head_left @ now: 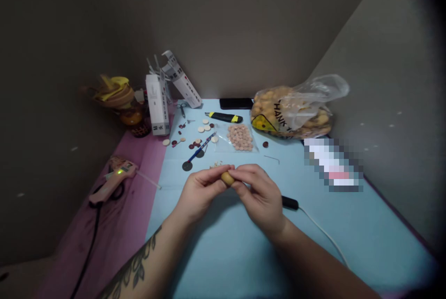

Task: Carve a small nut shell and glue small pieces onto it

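My left hand (199,192) and my right hand (259,194) meet over the light blue mat (223,248), both pinching one small round tan nut-like piece (227,178) between their fingertips. The fingers of each hand are closed on it. A dark tool handle with a white cord (290,203) lies just right of my right hand. A few pale bits (216,165) lie on the mat right behind my fingers.
A clear bag of tan nuts (291,108) stands at the back right. Nearby are a small bag of pink discs (240,137), loose discs and dark beads (195,138), a utility knife (224,117), a phone (236,103), white boxes (157,103) and a glue gun (113,180) at left.
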Motion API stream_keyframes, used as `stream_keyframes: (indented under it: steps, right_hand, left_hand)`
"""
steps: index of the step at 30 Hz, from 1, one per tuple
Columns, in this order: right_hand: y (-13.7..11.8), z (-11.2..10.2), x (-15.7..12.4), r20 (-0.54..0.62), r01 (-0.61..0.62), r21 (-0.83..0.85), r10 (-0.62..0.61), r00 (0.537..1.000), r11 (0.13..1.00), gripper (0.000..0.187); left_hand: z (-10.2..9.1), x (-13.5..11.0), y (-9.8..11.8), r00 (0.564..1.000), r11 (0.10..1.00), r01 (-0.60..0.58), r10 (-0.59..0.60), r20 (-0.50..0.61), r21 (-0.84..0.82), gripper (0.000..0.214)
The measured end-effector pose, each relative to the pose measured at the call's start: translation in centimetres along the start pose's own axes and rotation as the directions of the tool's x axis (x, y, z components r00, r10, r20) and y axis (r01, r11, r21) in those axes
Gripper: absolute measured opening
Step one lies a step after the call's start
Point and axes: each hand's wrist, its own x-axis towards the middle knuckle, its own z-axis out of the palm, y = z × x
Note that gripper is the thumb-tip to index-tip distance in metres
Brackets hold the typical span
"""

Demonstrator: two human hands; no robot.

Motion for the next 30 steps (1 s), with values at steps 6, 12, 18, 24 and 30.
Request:
stream_keyframes:
  steps: [6, 12, 18, 24, 30]
  right_hand:
    - [-0.14, -0.05, 0.00, -0.001, 0.005, 0.000, -0.005, 1.000, 1.000, 0.029]
    - [-0.12, 0.04, -0.14, 0.003, 0.009, -0.003, -0.009, 1.000, 1.000, 0.031]
    - [0.01, 0.07, -0.09, 0.001, 0.005, 0.017, -0.005, 1.000, 1.000, 0.034]
    - [-0.07, 0.05, -0.18, 0.005, -0.009, 0.054, 0.008, 1.000, 0.999, 0.035]
    - [-0.17, -0.11, -0.31, 0.019, -0.011, 0.072, 0.010, 1.000, 0.997, 0.033]
  left_hand:
    - [-0.14, -0.01, -0.08, 1.000, 1.000, -0.005, 0.005, 0.010, 0.003, 0.030]
    - [-0.15, -0.02, -0.15, 1.000, 1.000, -0.004, 0.004, 0.009, -0.008, 0.029]
    - [-0.18, 0.14, -0.13, 1.000, 1.000, -0.010, 0.011, 0.011, -0.023, 0.028]
    - [-0.11, 0.06, 0.25, 0.998, 0.999, -0.031, 0.032, 0.052, -0.018, 0.024]
    - [-0.09, 0.10, 0.29, 0.997, 0.998, 0.005, -0.001, 0.071, -0.067, 0.023]
